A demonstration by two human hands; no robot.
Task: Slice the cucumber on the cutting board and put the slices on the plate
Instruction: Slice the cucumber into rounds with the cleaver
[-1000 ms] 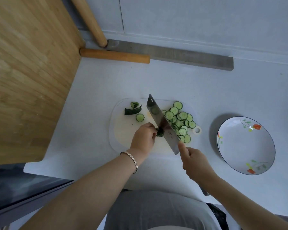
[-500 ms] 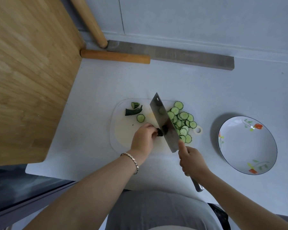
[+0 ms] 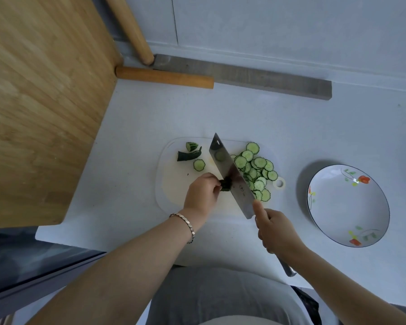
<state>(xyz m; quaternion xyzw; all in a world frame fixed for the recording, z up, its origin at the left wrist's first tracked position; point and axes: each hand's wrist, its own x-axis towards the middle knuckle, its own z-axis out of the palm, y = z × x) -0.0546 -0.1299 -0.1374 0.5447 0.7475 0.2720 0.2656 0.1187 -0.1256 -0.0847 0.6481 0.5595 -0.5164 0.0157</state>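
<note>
A short dark green cucumber stub (image 3: 225, 184) lies on the white cutting board (image 3: 174, 184), pinched by the fingertips of my left hand (image 3: 202, 192). My right hand (image 3: 274, 228) grips the handle of a steel cleaver (image 3: 232, 177); its blade rests against the stub's right end. A heap of round cucumber slices (image 3: 256, 170) lies right of the blade. One loose slice (image 3: 199, 165) and two end scraps (image 3: 189, 153) sit at the board's far left. The flowered white plate (image 3: 324, 221) stands to the right, holding nothing.
A large wooden board (image 3: 40, 95) leans at the left. A wooden rolling pin (image 3: 164, 77) and a grey metal bar (image 3: 244, 77) lie along the back wall. The counter's front edge runs just below my wrists.
The cleaver was lifted half a second ago and has come back down against the cucumber stub. My left hand stays on the stub.
</note>
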